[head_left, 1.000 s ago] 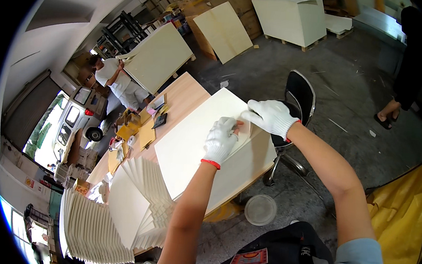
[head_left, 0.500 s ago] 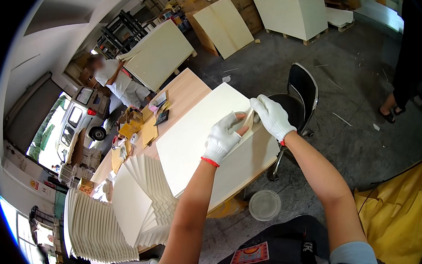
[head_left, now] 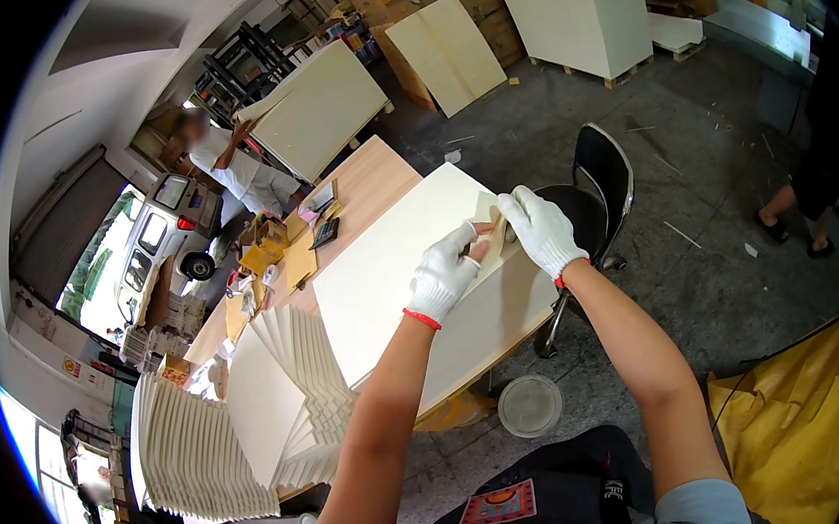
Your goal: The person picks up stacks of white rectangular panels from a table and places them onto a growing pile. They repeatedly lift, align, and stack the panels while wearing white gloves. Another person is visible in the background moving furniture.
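A large white sheet [head_left: 379,268] lies on the wooden-topped table in front of me. Near its far right edge, both my hands hold a narrow tan strip [head_left: 497,239] whose kind I cannot make out. My left hand [head_left: 446,269] wears a white knitted glove with bare thumb and finger tips, closed on the strip's left side. Opposite it, my right hand [head_left: 539,231], in a white glove with a red cuff, is closed over the far end, fingers bent down and partly hidden.
Fanned stacks of folded white sheets [head_left: 208,453] stand at the near left of the table [head_left: 362,182]. A calculator [head_left: 325,233] and papers lie beyond. A black chair [head_left: 601,178] is past the right edge, a round bucket [head_left: 530,405] below. Two other people stand farther off.
The tan strip between my hands has turned slightly and shows more of its face. My hands stay nearly in place. The person at the far right has stepped farther right.
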`<state>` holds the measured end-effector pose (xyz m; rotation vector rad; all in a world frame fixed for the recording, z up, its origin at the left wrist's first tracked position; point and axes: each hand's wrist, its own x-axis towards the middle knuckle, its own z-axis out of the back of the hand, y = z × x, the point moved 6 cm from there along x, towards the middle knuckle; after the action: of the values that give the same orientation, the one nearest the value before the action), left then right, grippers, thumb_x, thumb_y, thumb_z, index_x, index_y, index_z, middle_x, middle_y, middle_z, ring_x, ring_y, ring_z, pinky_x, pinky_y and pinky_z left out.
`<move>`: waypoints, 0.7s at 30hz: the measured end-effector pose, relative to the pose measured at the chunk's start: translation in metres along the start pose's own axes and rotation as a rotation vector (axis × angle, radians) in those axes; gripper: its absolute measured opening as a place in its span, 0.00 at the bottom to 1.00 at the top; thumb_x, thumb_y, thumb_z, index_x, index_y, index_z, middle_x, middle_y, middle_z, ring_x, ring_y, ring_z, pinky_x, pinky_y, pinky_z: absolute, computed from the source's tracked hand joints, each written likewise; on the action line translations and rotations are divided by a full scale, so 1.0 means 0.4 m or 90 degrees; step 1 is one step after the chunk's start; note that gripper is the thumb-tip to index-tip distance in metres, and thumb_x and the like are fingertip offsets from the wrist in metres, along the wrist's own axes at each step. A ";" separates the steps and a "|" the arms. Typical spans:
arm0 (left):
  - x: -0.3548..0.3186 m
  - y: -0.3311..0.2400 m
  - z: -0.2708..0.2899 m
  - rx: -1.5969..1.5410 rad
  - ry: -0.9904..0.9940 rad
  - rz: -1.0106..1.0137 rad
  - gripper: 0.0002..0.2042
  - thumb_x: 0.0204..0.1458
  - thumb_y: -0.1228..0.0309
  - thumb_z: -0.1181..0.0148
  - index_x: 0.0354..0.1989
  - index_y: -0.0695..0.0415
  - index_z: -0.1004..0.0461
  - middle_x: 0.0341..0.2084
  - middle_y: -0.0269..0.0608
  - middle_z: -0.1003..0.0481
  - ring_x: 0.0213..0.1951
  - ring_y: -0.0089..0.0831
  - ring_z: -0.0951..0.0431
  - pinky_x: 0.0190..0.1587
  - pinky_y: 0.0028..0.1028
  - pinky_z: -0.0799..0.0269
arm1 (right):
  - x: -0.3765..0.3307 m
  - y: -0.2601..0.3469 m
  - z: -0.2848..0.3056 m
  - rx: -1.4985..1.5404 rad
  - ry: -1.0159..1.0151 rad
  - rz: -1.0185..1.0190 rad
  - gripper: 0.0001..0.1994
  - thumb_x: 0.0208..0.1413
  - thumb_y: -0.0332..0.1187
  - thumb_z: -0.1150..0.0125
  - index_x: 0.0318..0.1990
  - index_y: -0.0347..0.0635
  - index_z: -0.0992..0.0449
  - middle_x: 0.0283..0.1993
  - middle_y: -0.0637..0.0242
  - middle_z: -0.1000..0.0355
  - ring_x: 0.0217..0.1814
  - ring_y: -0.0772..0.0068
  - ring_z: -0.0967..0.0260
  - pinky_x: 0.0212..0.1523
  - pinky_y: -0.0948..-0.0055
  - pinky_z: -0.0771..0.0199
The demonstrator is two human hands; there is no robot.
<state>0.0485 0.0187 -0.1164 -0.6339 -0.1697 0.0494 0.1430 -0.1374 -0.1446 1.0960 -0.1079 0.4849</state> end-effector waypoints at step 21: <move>-0.008 -0.007 0.013 -0.033 -0.149 -0.147 0.16 0.66 0.70 0.43 0.61 0.45 0.21 0.44 0.49 0.16 0.43 0.41 0.15 0.49 0.34 0.22 | -0.003 -0.011 -0.011 0.031 -0.013 0.006 0.27 0.72 0.60 0.57 0.40 0.43 0.27 0.34 0.46 0.22 0.41 0.38 0.24 0.44 0.45 0.29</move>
<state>0.0443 0.0190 -0.1110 -0.6556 -0.4702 -0.1042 0.1432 -0.1353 -0.1505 1.1486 -0.1191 0.4873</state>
